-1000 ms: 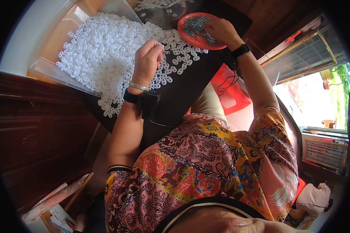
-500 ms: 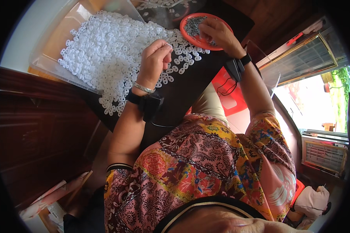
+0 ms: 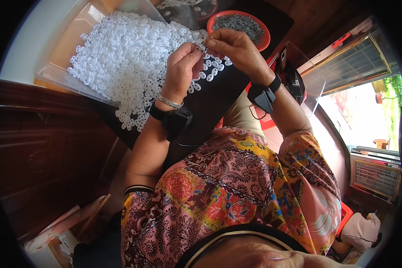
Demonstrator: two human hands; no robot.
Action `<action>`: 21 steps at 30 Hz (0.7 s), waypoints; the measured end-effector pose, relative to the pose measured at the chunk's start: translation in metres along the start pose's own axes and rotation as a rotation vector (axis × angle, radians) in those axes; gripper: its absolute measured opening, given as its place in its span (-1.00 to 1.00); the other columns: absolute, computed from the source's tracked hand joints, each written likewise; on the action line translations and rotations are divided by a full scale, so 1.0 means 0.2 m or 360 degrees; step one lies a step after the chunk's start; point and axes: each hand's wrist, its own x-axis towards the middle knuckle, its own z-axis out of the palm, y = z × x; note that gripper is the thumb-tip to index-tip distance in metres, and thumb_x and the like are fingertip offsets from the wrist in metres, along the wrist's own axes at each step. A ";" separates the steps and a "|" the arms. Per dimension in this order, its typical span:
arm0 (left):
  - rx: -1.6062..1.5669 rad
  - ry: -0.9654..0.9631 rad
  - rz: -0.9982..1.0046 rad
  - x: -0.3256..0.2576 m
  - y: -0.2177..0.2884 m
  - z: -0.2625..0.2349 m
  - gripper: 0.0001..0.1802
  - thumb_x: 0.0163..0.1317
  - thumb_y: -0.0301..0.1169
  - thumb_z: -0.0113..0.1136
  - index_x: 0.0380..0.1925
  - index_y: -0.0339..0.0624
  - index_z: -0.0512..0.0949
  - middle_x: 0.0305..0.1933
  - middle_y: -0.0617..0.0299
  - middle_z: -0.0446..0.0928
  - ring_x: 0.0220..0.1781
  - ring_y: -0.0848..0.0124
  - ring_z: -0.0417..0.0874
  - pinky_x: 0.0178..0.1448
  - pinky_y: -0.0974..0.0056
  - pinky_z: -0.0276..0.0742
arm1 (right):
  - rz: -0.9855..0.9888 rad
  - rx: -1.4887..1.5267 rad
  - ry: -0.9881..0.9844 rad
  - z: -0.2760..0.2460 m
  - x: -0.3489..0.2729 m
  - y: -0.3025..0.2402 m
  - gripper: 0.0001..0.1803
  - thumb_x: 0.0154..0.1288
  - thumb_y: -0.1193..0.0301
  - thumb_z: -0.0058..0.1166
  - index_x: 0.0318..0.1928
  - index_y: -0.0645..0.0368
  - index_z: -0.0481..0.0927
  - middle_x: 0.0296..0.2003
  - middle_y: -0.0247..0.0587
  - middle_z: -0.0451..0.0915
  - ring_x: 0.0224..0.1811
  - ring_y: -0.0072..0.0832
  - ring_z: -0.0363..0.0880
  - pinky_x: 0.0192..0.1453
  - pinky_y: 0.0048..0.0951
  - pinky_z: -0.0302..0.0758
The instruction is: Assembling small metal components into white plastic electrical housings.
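My left hand [image 3: 181,69] is closed in a pinch above the edge of a pile of small white oval plastic pieces [image 3: 129,58], each with two holes. A small white oval piece sits at its fingertips, mostly covered by the thumb and finger. Close by on the right, my right hand [image 3: 239,52] is also pinched, its fingertips nearly meeting those of the left. Whatever it holds is too small to make out. Just beyond it stands a round orange bowl [image 3: 266,41] filled with small grey metal parts [image 3: 239,24].
The white pieces spill from a clear plastic bin [image 3: 53,73] lying on its side onto a black tabletop [image 3: 212,105]. Another clear container [image 3: 190,18] stands at the back. Dark wooden panelling [image 3: 49,134] rises on the left, and a red stool [image 3: 268,121] is below the table's right side.
My right hand has come out of the orange bowl and moved left to the fingertips of my left hand. The left hand has shifted only slightly, still pinched.
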 end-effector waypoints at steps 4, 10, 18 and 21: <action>0.0049 -0.0002 0.0012 0.00 0.00 0.01 -0.79 0.26 -0.34 -0.05 -0.47 -0.20 0.47 -0.60 0.38 0.38 -0.61 0.66 0.31 -0.56 0.54 0.21 | -0.0054 -0.0017 0.0047 0.01 0.00 0.02 -0.79 0.32 0.35 0.08 -0.21 0.27 0.59 -0.39 -0.39 0.59 -0.33 -0.71 0.51 -0.24 -0.67 0.44; 0.0083 -0.0051 0.0014 0.00 0.00 0.01 -0.78 0.29 -0.29 -0.05 -0.43 -0.16 0.48 -0.59 0.43 0.36 -0.58 0.67 0.28 -0.52 0.55 0.19 | -0.0113 -0.0030 -0.0008 0.02 -0.01 0.02 -0.81 0.31 0.39 0.09 -0.20 0.28 0.58 -0.37 -0.37 0.59 -0.28 -0.70 0.52 -0.15 -0.63 0.48; 0.0097 -0.0033 0.0015 0.00 0.00 0.01 -0.79 0.28 -0.31 -0.05 -0.45 -0.17 0.46 -0.59 0.43 0.36 -0.59 0.67 0.28 -0.52 0.55 0.18 | -0.0090 -0.0135 0.0099 0.03 -0.01 0.03 -0.79 0.31 0.37 0.09 -0.22 0.29 0.58 -0.39 -0.39 0.58 -0.30 -0.72 0.50 -0.20 -0.64 0.46; 0.0119 -0.0042 0.0018 -0.01 0.00 0.01 -0.79 0.27 -0.32 -0.05 -0.46 -0.18 0.46 -0.60 0.42 0.35 -0.59 0.67 0.27 -0.52 0.54 0.18 | -0.0106 -0.0111 0.0083 0.03 -0.01 0.04 -0.79 0.31 0.37 0.09 -0.22 0.29 0.59 -0.40 -0.41 0.57 -0.31 -0.73 0.49 -0.21 -0.64 0.46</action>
